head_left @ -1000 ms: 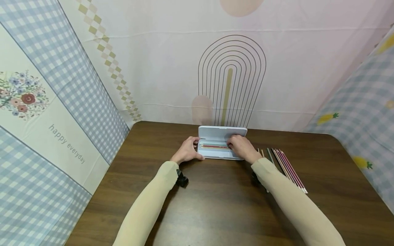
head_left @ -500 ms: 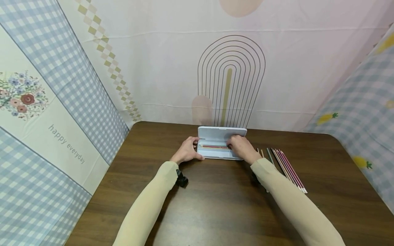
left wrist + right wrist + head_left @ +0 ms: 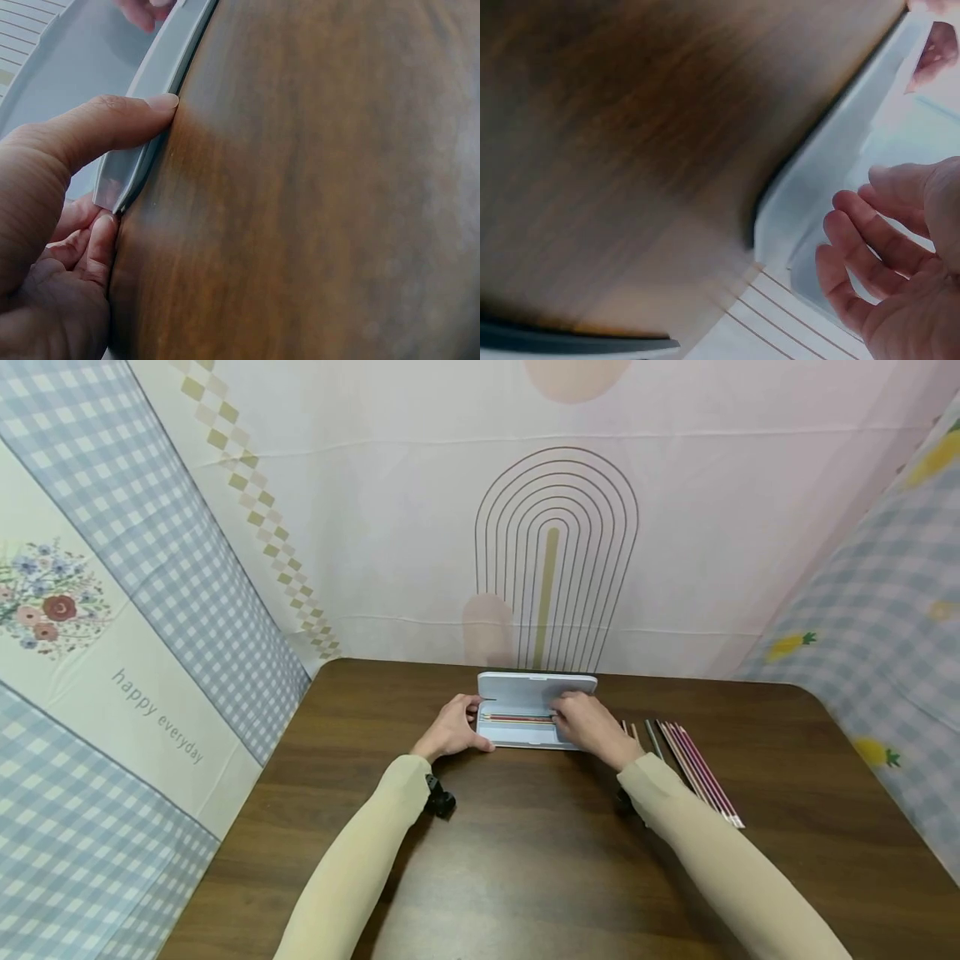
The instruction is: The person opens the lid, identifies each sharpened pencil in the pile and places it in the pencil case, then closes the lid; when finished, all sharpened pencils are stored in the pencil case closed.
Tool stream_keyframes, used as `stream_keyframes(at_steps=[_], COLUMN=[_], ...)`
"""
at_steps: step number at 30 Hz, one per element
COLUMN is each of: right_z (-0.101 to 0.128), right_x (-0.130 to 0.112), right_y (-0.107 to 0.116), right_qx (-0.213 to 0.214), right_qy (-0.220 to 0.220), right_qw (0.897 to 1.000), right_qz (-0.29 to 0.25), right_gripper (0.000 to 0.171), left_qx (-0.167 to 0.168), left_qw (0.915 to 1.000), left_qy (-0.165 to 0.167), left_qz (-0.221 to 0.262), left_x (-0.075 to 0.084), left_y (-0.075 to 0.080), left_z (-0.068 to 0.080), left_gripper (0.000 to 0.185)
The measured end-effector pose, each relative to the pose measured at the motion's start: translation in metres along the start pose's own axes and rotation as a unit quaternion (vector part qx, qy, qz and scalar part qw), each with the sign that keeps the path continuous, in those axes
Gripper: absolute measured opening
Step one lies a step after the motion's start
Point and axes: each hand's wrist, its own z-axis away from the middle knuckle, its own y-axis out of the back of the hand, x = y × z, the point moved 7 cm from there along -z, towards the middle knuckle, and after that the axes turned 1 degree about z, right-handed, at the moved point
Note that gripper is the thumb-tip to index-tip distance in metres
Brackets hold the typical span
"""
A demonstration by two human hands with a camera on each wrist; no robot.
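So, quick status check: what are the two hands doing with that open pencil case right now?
Left hand grips the pencil case at its left end. Right hand inside the tray, over the pencils there; grip unclear. Loose pencils lie on the table, right. Nothing in the way.

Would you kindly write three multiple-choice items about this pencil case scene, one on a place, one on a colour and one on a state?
1. Where do the loose pencils lie on the table?
A. To the right of the pencil case
B. To its left
C. On its lid

2. What colour is the pencil case?
A. Black
B. Red
C. Pale grey-white

3. How does the pencil case stand?
A. Shut
B. Open, lid raised at the back
C. Upside down

Answers: 1 A, the head view shows them beyond the right hand. 2 C, its tray and lid are pale in every view. 3 B, pencils show inside the tray while the left hand holds its left end.
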Motion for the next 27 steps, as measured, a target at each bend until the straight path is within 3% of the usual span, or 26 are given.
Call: stream_keyframes(at_steps=[5, 16, 27], right_z=[0.012, 0.038, 0.068], right_x=[-0.006, -0.014, 0.001], right_y=[0.013, 0.044, 0.067], right_qx=[-0.003, 0.01, 0.055], right_qy=[-0.01, -0.036, -0.133], right_qw=[1.0, 0.999, 0.988], right_qz=[-0.029, -0.036, -0.05], right_gripper=[0.008, 0.019, 0.02], left_qx=[0.001, 0.002, 0.002], left_qw=[1.0, 0.9999, 1.0], left_qy=[-0.001, 0.006, -0.001], left_qz=[0.005, 0.008, 0.003], left_x=[-0.001, -0.002, 0.0], left_y=[0.001, 0.001, -0.001], left_z=[0.0, 0.002, 0.0], left_gripper=[0.096, 0.096, 0.096])
